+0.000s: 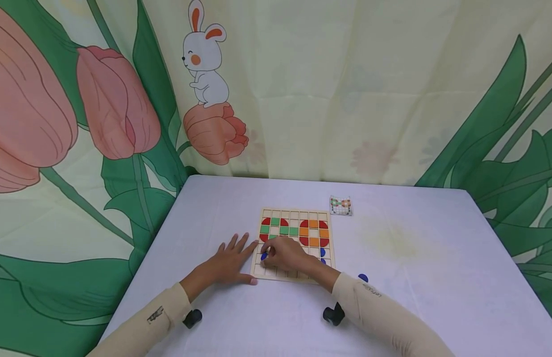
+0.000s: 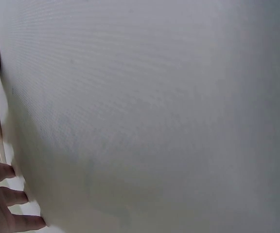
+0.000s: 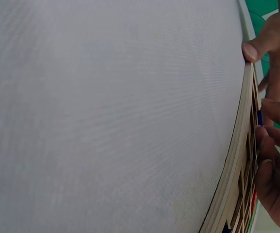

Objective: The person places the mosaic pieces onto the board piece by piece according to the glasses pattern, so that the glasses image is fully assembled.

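A wooden grid board (image 1: 276, 277) lies on the table with red, green and orange pieces set in its cells. My left hand (image 1: 231, 263) rests with fingers spread, its thumb and index fingertip at the board's left edge. Over the board's lower left part, my right hand (image 1: 285, 254) pinches a blue piece (image 1: 264, 256) with a curved edge. The right wrist view also shows this blue piece (image 3: 260, 118) at the fingertips. Several cells lie hidden under the right hand. Two blue pieces (image 1: 322, 252) sit near the board's right side, the lower one partly covered by the forearm.
A small pattern card (image 1: 340, 206) lies beyond the board's top right corner. One loose blue piece (image 1: 363, 277) is on the white tablecloth (image 1: 418, 248) beside the right forearm. A printed curtain (image 1: 329, 99) hangs behind the table.
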`<state>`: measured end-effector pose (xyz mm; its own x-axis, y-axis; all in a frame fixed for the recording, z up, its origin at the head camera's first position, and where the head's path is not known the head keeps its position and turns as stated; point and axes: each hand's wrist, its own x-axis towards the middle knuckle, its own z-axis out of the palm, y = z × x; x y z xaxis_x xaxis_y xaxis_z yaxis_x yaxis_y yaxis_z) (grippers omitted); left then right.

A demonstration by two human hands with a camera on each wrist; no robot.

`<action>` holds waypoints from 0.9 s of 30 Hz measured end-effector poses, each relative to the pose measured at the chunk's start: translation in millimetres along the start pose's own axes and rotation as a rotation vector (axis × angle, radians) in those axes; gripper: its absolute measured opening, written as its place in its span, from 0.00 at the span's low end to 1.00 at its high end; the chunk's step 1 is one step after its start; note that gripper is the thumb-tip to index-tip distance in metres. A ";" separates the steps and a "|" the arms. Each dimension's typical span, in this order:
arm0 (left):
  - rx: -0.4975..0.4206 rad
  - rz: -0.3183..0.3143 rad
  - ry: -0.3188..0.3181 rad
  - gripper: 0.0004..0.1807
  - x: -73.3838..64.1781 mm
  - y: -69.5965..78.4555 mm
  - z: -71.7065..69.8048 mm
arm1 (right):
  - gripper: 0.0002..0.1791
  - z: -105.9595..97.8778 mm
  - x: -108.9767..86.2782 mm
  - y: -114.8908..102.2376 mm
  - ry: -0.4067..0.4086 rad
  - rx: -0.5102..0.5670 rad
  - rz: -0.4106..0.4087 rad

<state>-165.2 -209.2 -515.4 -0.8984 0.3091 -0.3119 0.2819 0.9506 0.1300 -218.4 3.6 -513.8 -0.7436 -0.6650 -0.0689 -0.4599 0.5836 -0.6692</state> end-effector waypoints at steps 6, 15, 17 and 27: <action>-0.003 0.000 -0.003 0.60 0.0 -0.2 -1.5 | 0.10 -0.8 0.1 -1.8 0.013 -0.031 -0.018; -0.005 0.006 0.009 0.60 0.8 -1.0 1.1 | 0.11 -0.2 0.8 -4.7 0.001 -0.043 -0.009; -0.003 0.007 0.009 0.60 0.7 -0.9 0.9 | 0.10 -0.6 0.7 -5.1 -0.001 -0.044 -0.002; -0.002 0.009 0.017 0.60 0.4 -1.1 1.2 | 0.11 -0.2 1.2 -4.4 0.001 -0.040 0.003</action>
<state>-165.4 -210.1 -516.9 -0.9015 0.3167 -0.2948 0.2890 0.9479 0.1343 -217.4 0.3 -510.8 -0.7455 -0.6628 -0.0703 -0.4768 0.6041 -0.6386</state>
